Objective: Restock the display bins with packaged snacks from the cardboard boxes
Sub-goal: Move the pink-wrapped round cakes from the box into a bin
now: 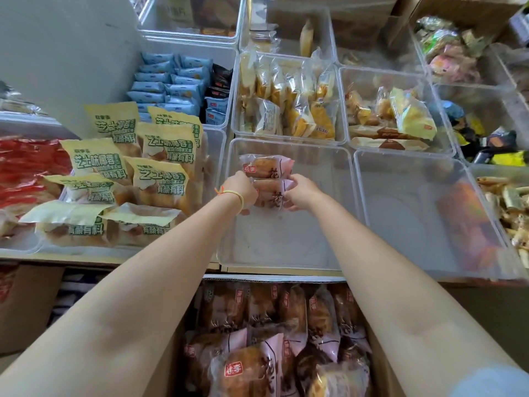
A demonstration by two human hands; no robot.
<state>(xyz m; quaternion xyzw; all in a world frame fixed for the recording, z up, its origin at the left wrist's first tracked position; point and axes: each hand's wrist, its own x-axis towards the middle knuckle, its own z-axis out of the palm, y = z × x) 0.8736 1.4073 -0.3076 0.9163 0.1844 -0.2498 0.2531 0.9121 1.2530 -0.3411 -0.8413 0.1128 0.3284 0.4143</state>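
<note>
Together, both hands hold two pink-wrapped pastry packets inside the clear bin (340, 213) at the centre front of the bench. Left hand (242, 190) grips the lower packet (270, 194) from its left end, fingers curled round it; right hand (300, 191) pinches the same packet at its right end. Just behind it, touching, lies the upper packet (266, 166), translucent pink with a red label and a brown bun showing through. Below the bench stands one open cardboard box (380, 365) crowded with matching packets. Seven yellow-green packets (160, 181) fill the bin to the left.
</note>
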